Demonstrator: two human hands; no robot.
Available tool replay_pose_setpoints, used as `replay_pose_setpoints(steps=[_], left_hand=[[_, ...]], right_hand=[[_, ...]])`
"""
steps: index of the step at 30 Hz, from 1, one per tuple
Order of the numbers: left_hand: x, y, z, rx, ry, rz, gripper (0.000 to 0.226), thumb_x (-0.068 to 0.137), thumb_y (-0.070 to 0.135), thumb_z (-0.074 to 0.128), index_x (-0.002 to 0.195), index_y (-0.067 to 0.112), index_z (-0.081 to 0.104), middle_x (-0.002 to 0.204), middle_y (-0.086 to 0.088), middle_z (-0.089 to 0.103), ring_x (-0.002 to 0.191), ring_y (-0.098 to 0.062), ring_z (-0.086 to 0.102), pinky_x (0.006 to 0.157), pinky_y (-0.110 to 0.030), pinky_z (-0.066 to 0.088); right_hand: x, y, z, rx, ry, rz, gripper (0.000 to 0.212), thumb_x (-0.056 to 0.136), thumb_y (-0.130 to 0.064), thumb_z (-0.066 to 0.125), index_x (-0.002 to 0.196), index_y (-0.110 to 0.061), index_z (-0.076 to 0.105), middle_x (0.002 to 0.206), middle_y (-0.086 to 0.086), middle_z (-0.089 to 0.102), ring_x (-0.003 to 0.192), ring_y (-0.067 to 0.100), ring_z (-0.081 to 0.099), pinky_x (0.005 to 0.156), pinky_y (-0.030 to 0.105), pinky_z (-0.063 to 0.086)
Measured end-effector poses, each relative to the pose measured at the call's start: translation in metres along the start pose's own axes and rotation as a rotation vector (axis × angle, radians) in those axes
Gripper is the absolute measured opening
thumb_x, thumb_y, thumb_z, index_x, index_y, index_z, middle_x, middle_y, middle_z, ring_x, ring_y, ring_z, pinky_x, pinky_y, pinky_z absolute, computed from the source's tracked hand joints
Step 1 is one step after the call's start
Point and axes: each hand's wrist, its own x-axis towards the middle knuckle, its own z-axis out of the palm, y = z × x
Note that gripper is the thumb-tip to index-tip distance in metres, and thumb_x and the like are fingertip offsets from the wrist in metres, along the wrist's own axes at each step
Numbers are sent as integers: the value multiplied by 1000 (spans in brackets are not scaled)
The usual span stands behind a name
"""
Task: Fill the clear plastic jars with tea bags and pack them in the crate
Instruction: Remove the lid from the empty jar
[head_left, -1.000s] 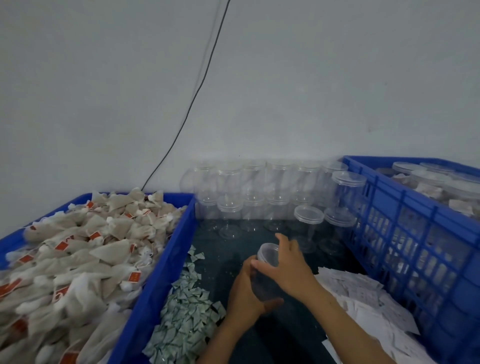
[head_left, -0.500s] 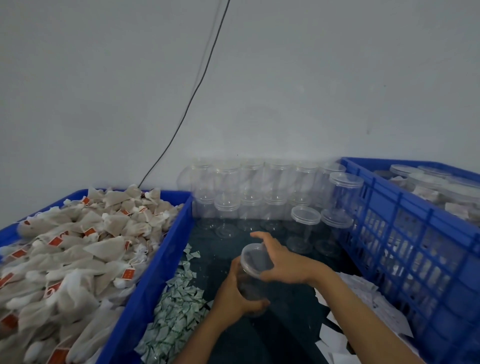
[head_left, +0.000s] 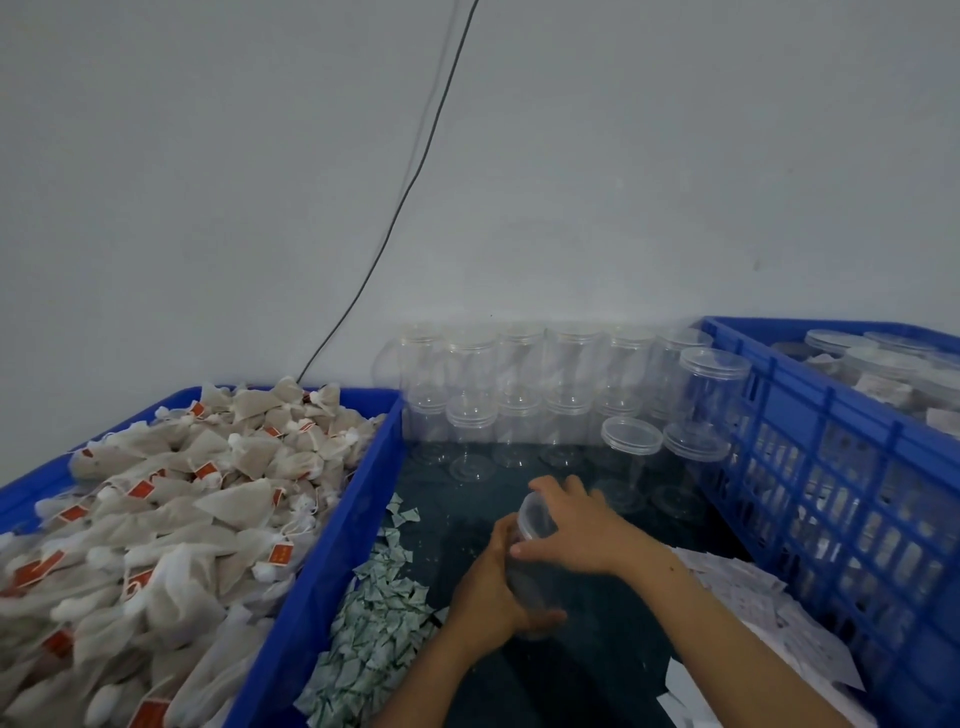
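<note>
Now | clear plastic jar (head_left: 524, 566) tilted, mouth toward 12 o'clock | left hand (head_left: 488, 592) grips body | right hand (head_left: 576, 525) fingers curl round lid (head_left: 535, 519).

Both crates are bright blue — the left crate (head_left: 332, 561) is heaped with beige tea bags (head_left: 171, 499) carrying red-orange tags, the right crate (head_left: 810, 467) has a lattice wall. The jars (head_left: 519, 395) are clear, the tabletop (head_left: 597, 670) is dark teal, and the near-left paper scraps (head_left: 374, 644) are pale green — the near-right slips (head_left: 737, 597) are white.

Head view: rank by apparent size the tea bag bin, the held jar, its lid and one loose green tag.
1. Tea bag bin, nearest the camera.
2. Held jar.
3. Lid, seen tilted, so only roughly smaller.
4. Green tag.
</note>
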Motion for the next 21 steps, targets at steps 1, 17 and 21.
replay_pose_setpoints(steps=[1,17,21], left_hand=[[0,-1,-1,-2,-1,-1,99,49,45,91,125,64,30,120,31,58,112,5,57,94,-33,53],[-10,-21,-5,-187,2,-80,100,50,31,93,129,43,33,134,4,50,123,-8,54,105,-30,45],[-10,-20,-6,-165,-1,-95,99,50,30,93,126,50,34,135,6,50,122,-7,55,103,-26,45]], right_hand=[[0,2,-4,19,-27,-69,85,78,-49,71,146,-32,23,143,5,28,137,34,22,108,46,33],[-4,83,65,885,598,186,71,60,-9,89,107,-19,37,117,6,38,107,23,48,68,17,39],[-11,88,106,857,499,154,67,59,-14,90,99,-27,38,113,5,48,108,24,52,90,39,47]])
